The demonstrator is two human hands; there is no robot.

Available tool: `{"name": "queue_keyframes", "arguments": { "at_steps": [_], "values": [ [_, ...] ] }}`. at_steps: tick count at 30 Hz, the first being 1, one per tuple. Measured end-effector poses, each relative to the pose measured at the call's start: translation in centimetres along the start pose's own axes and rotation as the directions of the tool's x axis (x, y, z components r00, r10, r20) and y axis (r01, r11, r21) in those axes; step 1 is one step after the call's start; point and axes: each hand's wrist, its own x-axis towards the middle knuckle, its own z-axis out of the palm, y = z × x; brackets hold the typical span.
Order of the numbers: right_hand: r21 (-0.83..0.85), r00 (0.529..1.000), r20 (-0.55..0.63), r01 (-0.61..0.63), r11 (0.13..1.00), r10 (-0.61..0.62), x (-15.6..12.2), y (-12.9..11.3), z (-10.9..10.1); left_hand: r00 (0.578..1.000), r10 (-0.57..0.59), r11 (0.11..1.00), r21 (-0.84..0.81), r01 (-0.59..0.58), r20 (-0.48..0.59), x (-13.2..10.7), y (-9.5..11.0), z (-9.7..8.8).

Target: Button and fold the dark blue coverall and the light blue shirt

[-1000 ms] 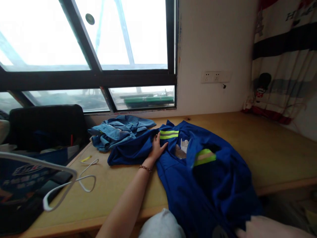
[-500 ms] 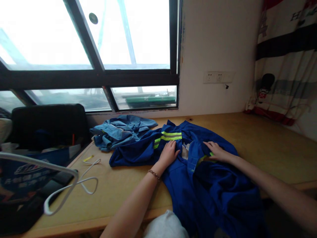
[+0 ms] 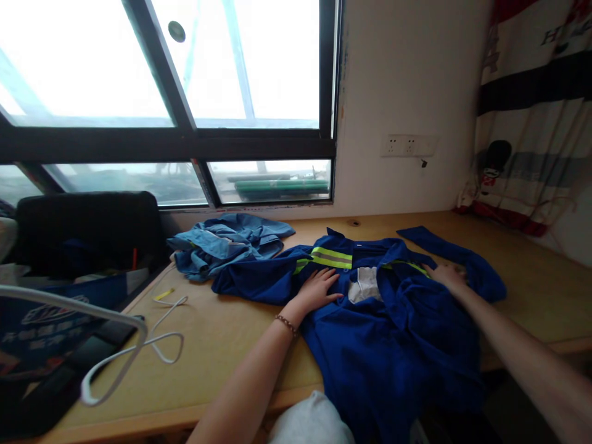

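Observation:
A dark blue work jacket [image 3: 398, 333] with yellow-green reflective stripes lies spread on the wooden table [image 3: 222, 345], its lower part hanging over the front edge. My left hand [image 3: 319, 288] rests flat with fingers spread on the jacket's left chest, beside the white inner label [image 3: 365, 285]. My right hand [image 3: 448, 275] presses on the jacket's right shoulder by a sleeve [image 3: 448, 253] stretched out to the right. Its fingers look extended on the cloth.
A crumpled lighter blue garment [image 3: 226, 242] lies behind the jacket near the window. A white hanger [image 3: 124, 345] and a small yellow tag [image 3: 163, 295] lie at the left. A black chair [image 3: 87, 231] and dark bags stand at the far left. Striped cloth hangs at the right.
My right hand came in from the lower right, reached the jacket and swept right, laying the right sleeve out. My left hand slid slightly right on the chest. The jacket now lies flatter.

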Motion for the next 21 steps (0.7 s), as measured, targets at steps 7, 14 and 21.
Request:
{"name": "queue_keyframes", "arguments": {
  "at_steps": [7,14,21],
  "values": [
    [-0.136,0.827,0.098,0.562,0.816,-0.554,-5.7,-6.0,-2.4,0.998,0.044,0.998,-0.047,-0.043,0.036,-0.2,0.2,-0.7],
    [-0.108,0.91,-0.055,0.405,0.908,-0.412,-2.8,-12.3,-5.8,0.993,0.062,0.995,-0.082,-0.054,0.098,-0.1,0.4,-1.2],
    [0.195,0.41,0.016,0.893,0.405,-0.912,-8.3,-18.1,-4.9,0.996,0.079,0.995,-0.07,-0.076,0.049,-0.3,0.2,-0.8]
  ]
}}
